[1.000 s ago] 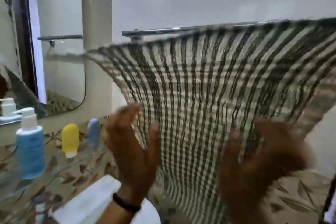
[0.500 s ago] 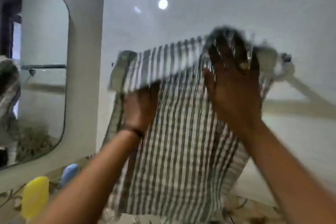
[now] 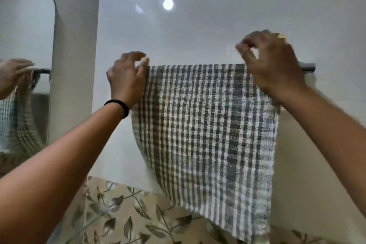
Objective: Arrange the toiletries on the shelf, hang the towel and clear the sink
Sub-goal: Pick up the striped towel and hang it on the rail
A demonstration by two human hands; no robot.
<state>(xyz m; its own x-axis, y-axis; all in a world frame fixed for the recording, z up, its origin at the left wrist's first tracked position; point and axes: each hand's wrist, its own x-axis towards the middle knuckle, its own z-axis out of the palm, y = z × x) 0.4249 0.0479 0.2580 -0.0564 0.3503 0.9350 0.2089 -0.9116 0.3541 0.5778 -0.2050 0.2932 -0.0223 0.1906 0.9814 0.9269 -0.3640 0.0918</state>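
Two hands are reaching up to the towel bar (image 3: 308,67) on the far white wall. A checked towel (image 3: 206,125) is hanging draped over it, its lower edge dangling just above the leaf-patterned tiles (image 3: 126,216). At its left top corner the left hand (image 3: 126,79) is pinching the cloth, a black band (image 3: 118,106) circling that wrist. At the right corner the right hand (image 3: 273,63) is lying on the fold, fingers curled; whether it is gripping, I cannot tell

The towel (image 3: 206,125) was coarse, loosely woven checked cloth, matt. Right of it, the rail end (image 3: 308,67) looked like smooth metal. The wall (image 3: 198,25) was glossy, reflecting lights; lower-frame tiles (image 3: 126,214) bore a leaf print.
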